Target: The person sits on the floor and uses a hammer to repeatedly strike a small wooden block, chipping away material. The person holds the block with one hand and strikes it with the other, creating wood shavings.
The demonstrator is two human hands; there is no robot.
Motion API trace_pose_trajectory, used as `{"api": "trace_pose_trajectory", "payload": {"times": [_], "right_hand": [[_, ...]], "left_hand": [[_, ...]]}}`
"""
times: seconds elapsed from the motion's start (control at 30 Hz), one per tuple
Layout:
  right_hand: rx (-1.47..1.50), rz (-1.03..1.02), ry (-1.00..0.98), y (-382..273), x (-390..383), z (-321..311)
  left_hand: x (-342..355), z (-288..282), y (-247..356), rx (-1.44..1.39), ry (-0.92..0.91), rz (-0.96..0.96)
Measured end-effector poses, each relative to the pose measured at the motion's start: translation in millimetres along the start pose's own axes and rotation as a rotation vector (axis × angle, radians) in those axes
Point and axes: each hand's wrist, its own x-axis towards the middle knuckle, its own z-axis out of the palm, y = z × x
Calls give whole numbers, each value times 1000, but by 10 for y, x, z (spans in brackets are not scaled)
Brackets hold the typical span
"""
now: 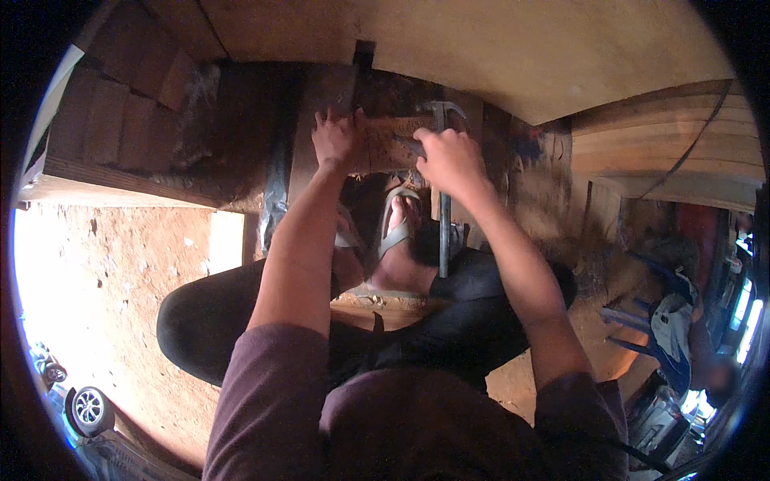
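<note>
My left hand (337, 140) rests on the near end of a wooden piece (381, 124) at the top centre, fingers spread. My right hand (449, 160) is closed round a dark, slim tool (413, 147), its tip over that wood. Just behind my right hand a claw hammer (444, 240) stands lengthwise in view, steel head at the top and shaft running down toward my lap. My sandalled foot (397, 220) shows below the wood, between my forearms, with pale shavings near it.
Stacked boards (120, 128) fill the upper left, and a large wooden panel (521, 44) spans the top. More planks (642, 136) lie at right. A person (702, 353) is at the lower right beside blue metal bars (630, 321). A car wheel (90, 410) shows lower left.
</note>
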Motion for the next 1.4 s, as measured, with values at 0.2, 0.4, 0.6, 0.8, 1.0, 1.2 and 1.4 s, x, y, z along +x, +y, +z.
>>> {"api": "trace_pose_trajectory", "payload": {"times": [0.2,0.4,0.6,0.8,1.0,1.2,1.4], "right_hand": [[313,140,-467,225,681,-354],[-185,42,-298,-493,882,-463],[-365,-90,-199,-922,564,-98],[-279,-27,-12,-451,-118,120],[166,-16,-129,154,247,-186],[216,196,-684,87,993,-473],[-400,-86,-326,-910,937,-276]], "left_hand": [[17,3,22,36,-70,-21],[14,138,-57,62,-56,-13],[13,82,-135,-12,-61,24],[-40,69,-10,26,82,9],[-7,53,-13,46,11,23],[0,114,-27,4,16,-7],[7,244,-223,134,-65,119]]}}
